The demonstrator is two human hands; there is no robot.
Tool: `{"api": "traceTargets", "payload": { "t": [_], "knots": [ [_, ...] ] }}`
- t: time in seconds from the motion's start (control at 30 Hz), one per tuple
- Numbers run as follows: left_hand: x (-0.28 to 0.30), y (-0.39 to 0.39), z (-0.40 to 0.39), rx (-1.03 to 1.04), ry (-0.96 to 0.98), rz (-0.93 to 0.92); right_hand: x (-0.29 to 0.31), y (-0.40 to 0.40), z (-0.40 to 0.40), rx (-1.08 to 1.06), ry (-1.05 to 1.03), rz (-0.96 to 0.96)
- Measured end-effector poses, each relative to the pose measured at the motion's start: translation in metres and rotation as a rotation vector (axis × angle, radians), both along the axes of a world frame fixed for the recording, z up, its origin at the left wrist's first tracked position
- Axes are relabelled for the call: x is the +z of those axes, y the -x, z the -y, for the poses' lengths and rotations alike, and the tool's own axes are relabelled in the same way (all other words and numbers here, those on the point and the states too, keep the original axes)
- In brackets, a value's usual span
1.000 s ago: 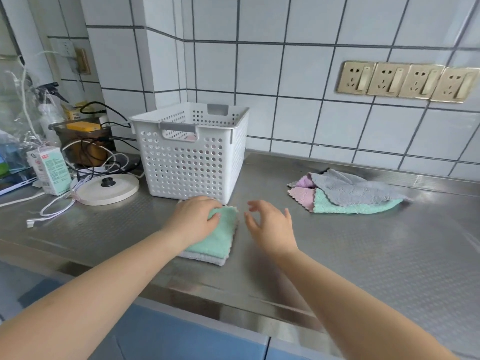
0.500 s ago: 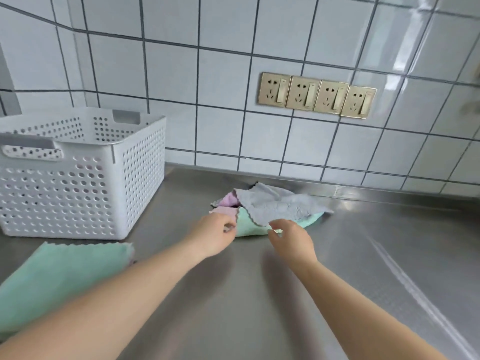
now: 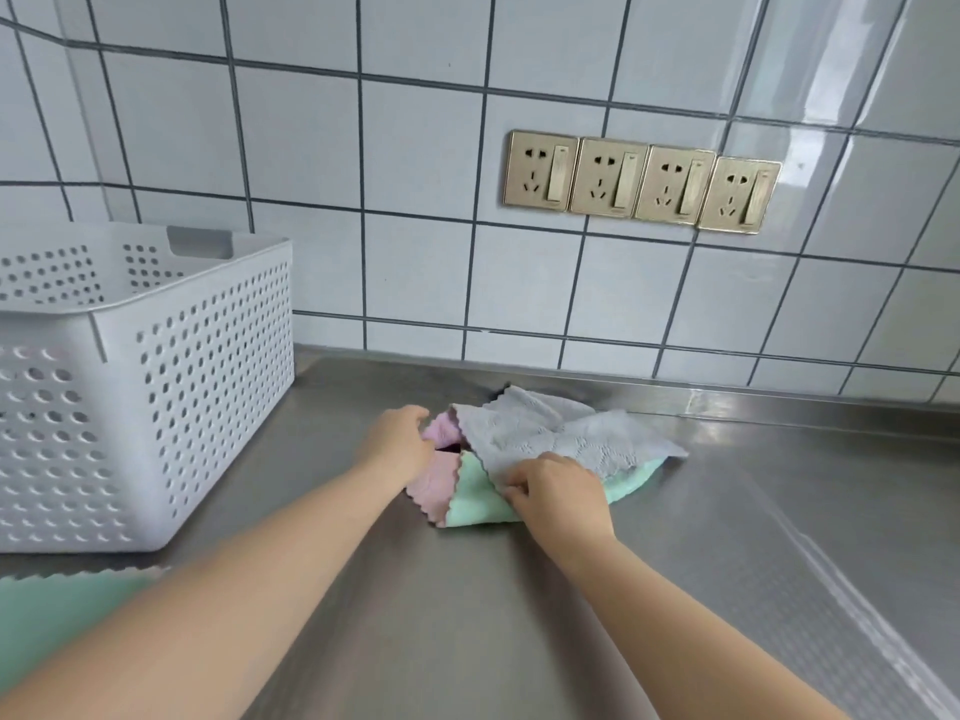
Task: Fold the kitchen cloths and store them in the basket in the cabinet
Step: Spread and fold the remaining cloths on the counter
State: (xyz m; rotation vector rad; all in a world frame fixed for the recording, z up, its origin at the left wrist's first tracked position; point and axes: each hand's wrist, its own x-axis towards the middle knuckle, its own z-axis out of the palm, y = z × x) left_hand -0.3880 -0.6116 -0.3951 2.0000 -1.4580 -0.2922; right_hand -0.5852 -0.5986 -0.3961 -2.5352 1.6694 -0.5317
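Gripping scalloped grey cloth (image 3: 561,433), hands (image 3: 558,493) on steel.

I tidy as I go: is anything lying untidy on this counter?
Only the cloths by the wall: the grey cloth lies rumpled over the pink cloth and green cloth, unfolded. Nothing looks spilled or damaged.
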Motion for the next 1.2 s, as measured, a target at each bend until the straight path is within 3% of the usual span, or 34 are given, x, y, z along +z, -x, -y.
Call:
{"api": "traceTargets", "payload": {
  "t": [0.27, 0.5, 0.6, 0.83, 1.03, 1.2],
  "knots": [
    [-0.005, -0.009, 0.018, 0.082, -0.098, 0.191, 0.008, 0.01, 0.012, -0.055, -0.025, 0.357],
    [0.036, -0.022, 0.025, 0.054, 0.081, -0.031, 0.061, 0.016, 0.047, -0.22, -0.034, 0.815],
    [0.064, -0.027, 0.023, 0.074, 0.248, -0.018, 0.095, 0.022, 0.05, -0.159, 0.041, 0.798],
    [0.143, -0.031, 0.0, 0.059, 0.516, -0.011, 0.173, 0.042, 0.031, -0.031, 0.328, 0.515],
    [0.19, -0.031, -0.051, -0.006, 0.591, 0.2, 0.198, 0.053, -0.013, 0.0, 0.425, 0.449],
    [0.207, -0.029, -0.109, 0.082, 0.653, 0.405, 0.192, 0.069, -0.063, 0.034, 0.439, 0.425]
  ]
}}
